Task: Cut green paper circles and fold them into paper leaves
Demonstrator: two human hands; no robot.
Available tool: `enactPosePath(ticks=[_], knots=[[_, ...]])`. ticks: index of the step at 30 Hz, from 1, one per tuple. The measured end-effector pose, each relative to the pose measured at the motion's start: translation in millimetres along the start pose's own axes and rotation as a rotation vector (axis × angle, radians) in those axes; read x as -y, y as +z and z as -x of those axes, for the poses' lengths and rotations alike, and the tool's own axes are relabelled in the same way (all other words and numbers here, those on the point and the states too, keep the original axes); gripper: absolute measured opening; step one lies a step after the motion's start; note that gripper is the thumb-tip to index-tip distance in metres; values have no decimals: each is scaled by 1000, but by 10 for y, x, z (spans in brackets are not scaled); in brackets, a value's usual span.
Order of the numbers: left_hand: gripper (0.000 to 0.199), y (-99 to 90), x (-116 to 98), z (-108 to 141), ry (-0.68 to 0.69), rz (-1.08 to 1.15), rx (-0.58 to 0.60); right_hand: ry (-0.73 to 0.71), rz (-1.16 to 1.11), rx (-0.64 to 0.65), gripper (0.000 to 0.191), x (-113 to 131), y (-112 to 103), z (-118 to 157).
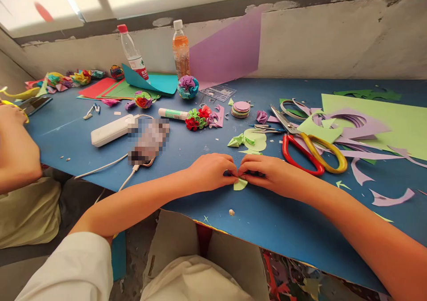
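Near the table's front edge, my left hand (215,172) and my right hand (262,173) meet, fingertips pinched together on a small light green paper piece (240,184). Part of that piece shows below the fingers; the rest is hidden. Just behind the hands lie a pale green paper round (255,139) and a folded green paper piece (236,141). Scissors with one red and one yellow handle (302,149) rest to the right, beside purple paper scraps (353,125).
A glue stick (172,114), a paper flower cluster (198,118), a power bank (112,130) and a cable stand left of centre. Two bottles (181,52) are at the back. Another person's arm (18,150) is at the far left. Green sheets (390,127) lie right.
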State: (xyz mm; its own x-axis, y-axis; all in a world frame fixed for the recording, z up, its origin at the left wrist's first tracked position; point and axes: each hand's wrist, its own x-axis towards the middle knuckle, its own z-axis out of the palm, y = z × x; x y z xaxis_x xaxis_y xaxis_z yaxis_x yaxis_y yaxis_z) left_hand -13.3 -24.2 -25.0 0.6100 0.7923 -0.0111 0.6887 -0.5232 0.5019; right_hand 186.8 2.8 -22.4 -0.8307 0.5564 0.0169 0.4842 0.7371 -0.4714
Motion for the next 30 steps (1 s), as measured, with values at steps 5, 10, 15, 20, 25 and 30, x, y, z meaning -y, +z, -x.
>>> enactPosePath(ticks=[5,10,15,20,25,30], knots=[[19,-3,38,-17,54,-12,3,-40,10,6,31,-44,2,10],[21,-8,54,-7,127,-81,13,-51,66,4,32,-25,-27,24],[21,-41,31,7,136,-116,36,-16,91,1,30,-15,-124,51],[19,-65,29,0,103,-63,64,70,8,-43,27,-22,-169,49],[25,-68,49,-9,96,14,76,64,-42,-32,29,-12,-97,14],[35,-125,64,-29,61,142,64,27,27,-18,30,31,-57,14]])
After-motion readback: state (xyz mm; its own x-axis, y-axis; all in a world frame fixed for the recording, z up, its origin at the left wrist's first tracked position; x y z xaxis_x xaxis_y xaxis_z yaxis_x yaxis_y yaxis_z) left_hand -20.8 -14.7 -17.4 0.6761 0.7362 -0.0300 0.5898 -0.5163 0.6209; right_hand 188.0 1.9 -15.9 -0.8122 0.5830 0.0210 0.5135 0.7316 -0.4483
